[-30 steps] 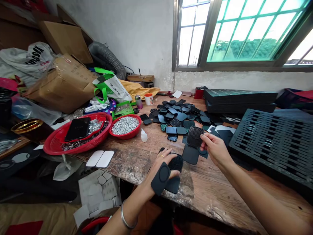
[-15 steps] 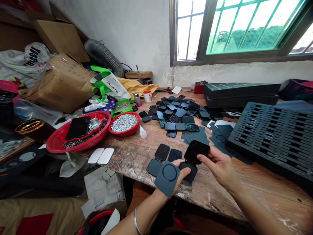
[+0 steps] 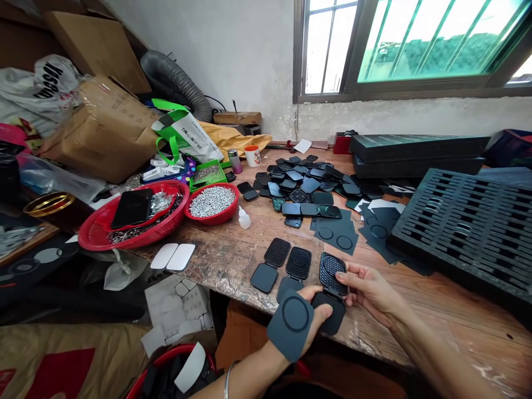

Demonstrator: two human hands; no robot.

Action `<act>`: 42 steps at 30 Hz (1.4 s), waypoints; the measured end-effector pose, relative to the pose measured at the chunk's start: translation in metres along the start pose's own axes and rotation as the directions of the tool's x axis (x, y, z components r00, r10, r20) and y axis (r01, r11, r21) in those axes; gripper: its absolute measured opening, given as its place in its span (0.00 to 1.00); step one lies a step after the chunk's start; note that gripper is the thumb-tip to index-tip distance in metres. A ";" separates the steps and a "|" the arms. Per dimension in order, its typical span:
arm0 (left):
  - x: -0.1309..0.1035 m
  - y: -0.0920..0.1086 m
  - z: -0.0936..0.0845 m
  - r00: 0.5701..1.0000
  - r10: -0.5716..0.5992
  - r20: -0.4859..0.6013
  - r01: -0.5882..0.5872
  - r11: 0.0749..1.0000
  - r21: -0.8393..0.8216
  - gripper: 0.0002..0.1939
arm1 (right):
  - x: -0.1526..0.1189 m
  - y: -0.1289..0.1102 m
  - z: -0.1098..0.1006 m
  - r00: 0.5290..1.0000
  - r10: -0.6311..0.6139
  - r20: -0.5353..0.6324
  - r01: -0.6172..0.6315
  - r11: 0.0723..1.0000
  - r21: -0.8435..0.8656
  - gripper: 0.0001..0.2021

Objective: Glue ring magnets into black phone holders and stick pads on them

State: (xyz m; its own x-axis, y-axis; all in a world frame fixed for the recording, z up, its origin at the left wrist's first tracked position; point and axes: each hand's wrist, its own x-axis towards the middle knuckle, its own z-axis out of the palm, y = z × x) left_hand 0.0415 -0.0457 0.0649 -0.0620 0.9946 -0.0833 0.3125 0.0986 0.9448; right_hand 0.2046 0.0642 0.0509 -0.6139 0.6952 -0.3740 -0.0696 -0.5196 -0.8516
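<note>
Unfolded near the table's front edge is a hinged black case point(image 3: 332, 271), its upper half ribbed and its lower half smooth. My right hand point(image 3: 372, 291) grips the right side of the upper half, thumb on its face. With thumb and fingers, my left hand point(image 3: 319, 320) holds the lower half. A dark square sheet with a ring point(image 3: 291, 324) covers part of my left hand and wrist; how it is held is hidden. To the left, two similar unfolded cases lie side by side, the outer case point(image 3: 265, 277) and the nearer case point(image 3: 299, 263).
A heap of black cases point(image 3: 305, 180) lies toward the window. Ringed sheets point(image 3: 336, 230) and a slotted black tray point(image 3: 461, 221) are on the right. Leftward stand a small white bottle point(image 3: 244, 218), a red bowl of metal pins point(image 3: 213, 203) and a red basket point(image 3: 95, 230).
The upper half of the case has swung down flat toward the table, its ribbed face now showing. Both hands have come slightly nearer, still on the case.
</note>
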 end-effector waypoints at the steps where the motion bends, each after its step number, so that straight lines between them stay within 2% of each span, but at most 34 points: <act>1: -0.001 -0.003 0.001 1.000 -0.022 -0.003 0.022 1.000 -0.002 0.16 | 0.001 0.004 0.000 1.000 -0.010 -0.013 0.009 1.000 -0.018 0.14; 3: -0.001 -0.010 0.005 0.997 -0.083 -0.011 0.082 0.994 -0.071 0.15 | 0.003 0.010 0.000 0.995 -0.085 -0.052 0.080 0.993 -0.082 0.15; 6: -0.001 -0.019 0.012 0.983 -0.182 0.011 0.177 0.934 -0.312 0.16 | 0.007 0.014 -0.003 0.975 -0.208 -0.079 0.190 0.963 -0.193 0.16; 8: -0.001 -0.023 0.016 0.971 -0.229 0.062 0.232 0.863 -0.448 0.16 | 0.009 0.013 -0.006 0.981 -0.185 -0.056 0.170 0.964 -0.207 0.16; 11: -0.001 -0.024 0.019 0.953 -0.272 0.130 0.297 0.769 -0.566 0.19 | 0.009 0.012 -0.006 0.992 -0.121 -0.038 0.111 0.972 -0.208 0.16; 14: 0.000 -0.023 0.021 0.944 -0.310 0.117 0.314 0.725 -0.613 0.22 | 0.001 0.010 0.004 0.965 -0.242 -0.099 0.208 0.941 -0.267 0.17; 16: 0.001 -0.022 0.021 0.944 -0.315 0.099 0.307 0.730 -0.611 0.23 | -0.004 0.008 0.011 0.936 -0.328 -0.131 0.276 0.910 -0.308 0.15; 18: 0.001 -0.020 0.019 0.946 -0.307 0.106 0.307 0.739 -0.600 0.22 | -0.007 0.006 0.012 0.930 -0.344 -0.127 0.292 0.906 -0.307 0.13; 20: 0.001 -0.017 0.015 0.962 -0.250 0.107 0.267 0.787 -0.556 0.20 | -0.005 0.004 0.007 0.961 -0.262 -0.088 0.235 0.943 -0.236 0.12; 22: 0.000 -0.014 0.011 0.986 -0.132 0.103 0.165 0.877 -0.451 0.17 | -0.003 0.003 0.001 0.994 -0.101 -0.028 0.097 0.988 -0.121 0.12; 24: 0.000 -0.014 0.008 0.996 -0.025 0.083 0.050 0.947 -0.317 0.16 | -0.002 0.003 -0.003 1.000 0.004 0.015 -0.003 0.999 -0.041 0.12; 25: 0.000 -0.015 0.008 0.997 -0.003 0.073 0.022 0.964 -0.264 0.16 | -0.004 0.004 -0.002 1.000 -0.005 0.014 0.005 0.999 -0.032 0.12; 27: 0.001 -0.019 0.010 0.999 -0.033 0.032 0.040 0.971 -0.234 0.16 | -0.009 0.005 0.003 0.989 -0.144 -0.045 0.139 0.985 -0.101 0.14; 29: 0.002 -0.025 0.015 0.994 -0.113 0.011 0.112 0.951 -0.289 0.18 | -0.016 0.006 0.009 0.940 -0.324 -0.111 0.289 0.924 -0.252 0.15; 31: 0.002 -0.028 0.018 0.980 -0.196 0.032 0.194 0.904 -0.381 0.19 | -0.020 0.006 0.012 0.900 -0.419 -0.122 0.354 0.864 -0.358 0.15; 32: 0.002 -0.028 0.019 0.975 -0.218 0.050 0.219 0.883 -0.416 0.20 | -0.020 0.006 0.011 0.899 -0.423 -0.113 0.358 0.859 -0.366 0.15; 34: 0.001 -0.025 0.018 0.978 -0.195 0.076 0.209 0.879 -0.429 0.19 | -0.017 0.005 0.006 0.929 -0.362 -0.082 0.323 0.897 -0.300 0.15; 36: 0.000 -0.020 0.015 0.991 -0.116 0.069 0.133 0.927 -0.352 0.17 | -0.012 0.003 0.000 0.971 -0.233 -0.048 0.221 0.958 -0.183 0.15; 38: -0.001 -0.017 0.012 0.997 -0.057 0.056 0.069 0.967 -0.246 0.16 | -0.010 0.002 -0.003 0.991 -0.131 -0.017 0.129 0.987 -0.099 0.15; 40: -0.001 -0.016 0.011 0.995 -0.078 0.056 0.088 0.973 -0.214 0.18 | -0.012 0.003 -0.001 0.987 -0.156 -0.024 0.153 0.982 -0.110 0.16; 42: 0.000 -0.018 0.014 0.985 -0.155 0.069 0.169 0.938 -0.302 0.19 | -0.019 0.004 0.003 0.950 -0.299 -0.088 0.271 0.931 -0.243 0.15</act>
State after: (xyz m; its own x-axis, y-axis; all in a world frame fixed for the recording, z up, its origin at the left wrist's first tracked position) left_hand 0.0492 -0.0468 0.0429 -0.0441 0.9671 -0.2507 -0.0040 0.2508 0.9680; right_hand 0.2133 0.0474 0.0559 -0.4936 0.8595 -0.1328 -0.0399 -0.1750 -0.9838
